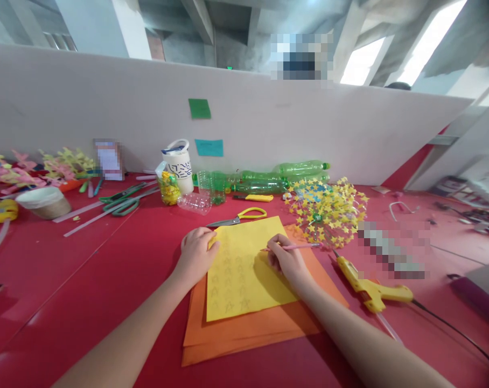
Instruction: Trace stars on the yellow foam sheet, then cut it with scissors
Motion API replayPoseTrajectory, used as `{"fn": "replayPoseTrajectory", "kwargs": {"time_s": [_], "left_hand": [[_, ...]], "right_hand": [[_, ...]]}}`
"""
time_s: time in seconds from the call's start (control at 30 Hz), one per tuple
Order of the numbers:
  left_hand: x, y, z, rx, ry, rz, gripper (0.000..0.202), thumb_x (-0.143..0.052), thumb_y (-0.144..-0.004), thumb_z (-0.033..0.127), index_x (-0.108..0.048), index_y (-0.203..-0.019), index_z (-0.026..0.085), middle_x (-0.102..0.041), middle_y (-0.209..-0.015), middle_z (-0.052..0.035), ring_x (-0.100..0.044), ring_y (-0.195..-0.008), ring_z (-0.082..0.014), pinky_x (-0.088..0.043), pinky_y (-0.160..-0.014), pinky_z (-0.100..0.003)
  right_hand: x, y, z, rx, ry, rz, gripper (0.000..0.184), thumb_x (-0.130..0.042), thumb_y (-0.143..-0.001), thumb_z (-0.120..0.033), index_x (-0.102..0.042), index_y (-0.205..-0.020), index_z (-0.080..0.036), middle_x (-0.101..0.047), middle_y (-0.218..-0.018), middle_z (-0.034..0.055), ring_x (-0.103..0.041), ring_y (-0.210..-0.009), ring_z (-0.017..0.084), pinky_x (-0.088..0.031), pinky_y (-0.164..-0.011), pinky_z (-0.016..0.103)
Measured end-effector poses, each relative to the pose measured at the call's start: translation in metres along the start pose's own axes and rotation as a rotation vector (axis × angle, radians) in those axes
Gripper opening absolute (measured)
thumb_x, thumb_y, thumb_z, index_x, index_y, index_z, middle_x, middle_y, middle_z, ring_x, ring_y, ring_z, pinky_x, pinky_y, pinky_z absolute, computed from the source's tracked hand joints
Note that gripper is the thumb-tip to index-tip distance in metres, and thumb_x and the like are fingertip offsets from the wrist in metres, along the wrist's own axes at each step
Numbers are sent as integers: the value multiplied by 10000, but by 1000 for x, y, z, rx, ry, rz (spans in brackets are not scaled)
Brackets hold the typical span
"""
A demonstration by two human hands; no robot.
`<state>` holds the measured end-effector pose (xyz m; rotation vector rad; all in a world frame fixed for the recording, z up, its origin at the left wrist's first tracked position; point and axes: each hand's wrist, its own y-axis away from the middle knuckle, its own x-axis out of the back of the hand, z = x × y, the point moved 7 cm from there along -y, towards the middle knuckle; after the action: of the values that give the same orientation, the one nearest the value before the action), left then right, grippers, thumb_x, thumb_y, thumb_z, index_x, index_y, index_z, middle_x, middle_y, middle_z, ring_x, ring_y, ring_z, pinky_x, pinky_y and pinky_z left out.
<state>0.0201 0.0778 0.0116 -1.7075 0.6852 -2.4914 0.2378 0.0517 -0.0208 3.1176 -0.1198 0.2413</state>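
A yellow foam or paper sheet (pixel 252 280) lies on several orange sheets (pixel 212 345), with rows of drawn stars on its left half. My right hand (pixel 285 258) is closed around a pink pencil (pixel 301 247), its tip close to the sheet's surface right of the drawn rows. My left hand (pixel 198 250) rests on the upper left edge of the yellow sheet, thumb apart from the bent fingers, holding nothing. Just beyond the sheet lie yellow-handled scissors (pixel 250 214).
At right are a yellow glue gun (pixel 369 291) with its cord and a bunch of yellow stars (pixel 329 210). Green bottles (pixel 264 180), a yellow cutter (pixel 258 198) and a white cup (pixel 180 167) stand along the partition (pixel 139 102). Green scissors (pixel 125 205) and a tub (pixel 46 207) lie left.
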Motion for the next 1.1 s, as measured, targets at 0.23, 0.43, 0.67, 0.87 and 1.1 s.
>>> {"fn": "replayPoseTrajectory", "kwargs": {"time_s": [0.23,0.43,0.67,0.87,1.1], "left_hand": [[15,1,10,-62,-115,120,482,-516,-784,324,-428,-1227,156,-439,-1210,-133,-366,-1140,-307,-239,-984,-449],[2,7,24,-228,-66,-20,549,-523,-797,427,-411,-1269,172,-160,-1433,-114,-148,-1289,-326,-133,-1037,-469],[-26,25,43,-374,-8,-372,585,-408,-826,583,-411,-1282,218,-329,-1384,-91,-252,-1262,-293,-159,-1023,-464],[-20,23,45,-366,-19,-326,600,-432,-802,606,-450,-1261,220,-382,-1337,-104,-292,-1225,-307,-151,-1013,-471],[-25,26,43,-368,7,-387,604,-436,-790,629,-424,-1286,285,-319,-1383,-82,-245,-1256,-320,-142,-1012,-498]], "right_hand": [[-1,-3,-9,127,69,-29,96,-484,-749,-292,-487,-770,-198,-561,-613,-18,-514,-521,116,-382,-467,208],[-1,-7,-10,164,157,-51,149,-504,-743,-288,-541,-842,-183,-606,-711,11,-554,-621,132,-417,-544,223],[-21,3,-13,76,-55,-279,88,-487,-719,-224,-518,-796,-194,-517,-524,-54,-427,-416,83,-325,-406,189],[-29,9,-13,99,43,-308,48,-535,-692,-196,-490,-685,-180,-482,-517,-59,-388,-429,63,-277,-399,169],[-32,9,-9,136,78,-301,60,-495,-693,-162,-451,-659,-186,-470,-507,-57,-397,-447,73,-281,-419,179]]}}
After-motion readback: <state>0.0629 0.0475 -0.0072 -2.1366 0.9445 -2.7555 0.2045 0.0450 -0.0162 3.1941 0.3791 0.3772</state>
